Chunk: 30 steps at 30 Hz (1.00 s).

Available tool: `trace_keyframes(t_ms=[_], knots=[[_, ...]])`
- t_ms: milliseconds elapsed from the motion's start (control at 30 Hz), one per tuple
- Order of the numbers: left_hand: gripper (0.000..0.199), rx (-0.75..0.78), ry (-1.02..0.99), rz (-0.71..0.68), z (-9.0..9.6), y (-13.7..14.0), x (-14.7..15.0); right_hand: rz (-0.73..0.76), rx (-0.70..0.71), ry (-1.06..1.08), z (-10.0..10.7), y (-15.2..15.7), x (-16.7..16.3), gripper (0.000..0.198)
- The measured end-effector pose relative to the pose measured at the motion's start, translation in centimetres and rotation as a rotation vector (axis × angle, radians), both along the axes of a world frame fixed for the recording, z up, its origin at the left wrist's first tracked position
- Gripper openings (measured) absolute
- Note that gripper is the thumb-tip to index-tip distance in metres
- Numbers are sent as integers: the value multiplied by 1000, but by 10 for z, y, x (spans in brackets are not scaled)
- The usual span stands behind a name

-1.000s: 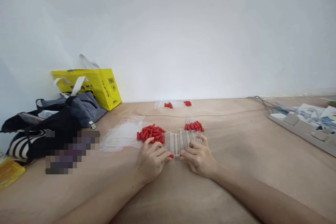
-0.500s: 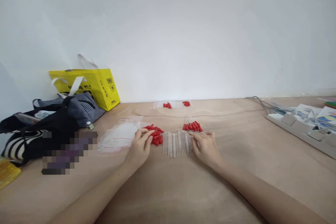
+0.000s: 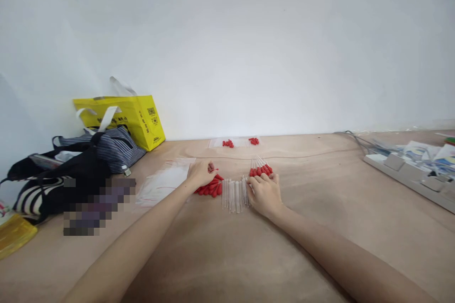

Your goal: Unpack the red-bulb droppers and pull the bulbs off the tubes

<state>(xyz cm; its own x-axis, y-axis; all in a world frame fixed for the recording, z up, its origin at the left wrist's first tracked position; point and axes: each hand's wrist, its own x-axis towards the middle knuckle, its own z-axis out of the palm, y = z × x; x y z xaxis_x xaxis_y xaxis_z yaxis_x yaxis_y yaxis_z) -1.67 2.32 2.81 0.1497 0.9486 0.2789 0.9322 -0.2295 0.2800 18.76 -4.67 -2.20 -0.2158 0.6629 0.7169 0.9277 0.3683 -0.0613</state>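
My left hand (image 3: 202, 173) is closed in a pinch on a red rubber bulb (image 3: 214, 169), whose narrow red end sticks out past the fingers. Below it lies a pile of loose red rubber bulbs (image 3: 213, 191). My right hand (image 3: 265, 194) rests with curled fingers over the right end of a row of clear dropper tubes (image 3: 232, 196); its fingertips are partly hidden, and I cannot make out what they grip. Just beyond that hand, several droppers with red bulbs (image 3: 260, 170) lie fanned out, thin tips pointing away.
Clear zip bags (image 3: 163, 182) lie left of the pile. A filled bag (image 3: 240, 142) with red bulbs lies near the wall. At left are a yellow bag (image 3: 142, 123), a striped pouch (image 3: 119, 151) and a black bag (image 3: 74, 175). A power strip (image 3: 401, 177) sits at right.
My left hand has lifted off the bulb pile, up and to the right, with a red rubber bulb in it. My right hand has shifted left over the tubes, its fingers now curled.
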Motion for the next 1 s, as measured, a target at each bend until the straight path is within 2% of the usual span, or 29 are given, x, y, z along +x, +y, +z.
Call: trace_keyframes(t_ms=[167,267,333,367,433,567,667,800,1000], knots=[[24,39,5,59,5,-1,-2,28,-30,-23,0,-7,-2,16],[26,145,-15,111,8,-10,-5,42,-52,-24,0,-11,-3,21],[25,265,-27,99,5,-22,-6,56,-53,-1,0,-13,-3,26],[24,329,-29,59,1,-30,-6,62,-51,14,1,-13,-2,27],[22,422,-26,-106,-8,-48,-5,57,-52,51,3,-11,1,28],[15,397,28,-519,-24,-79,4,-58,-98,181,11,5,18,25],[30,326,110,-727,-26,-87,17,-198,-163,276,16,23,37,21],[49,218,199,-813,-24,-79,40,-310,-280,347,18,42,53,18],[43,123,246,-822,-23,-61,57,-306,-461,311,20,48,47,25]])
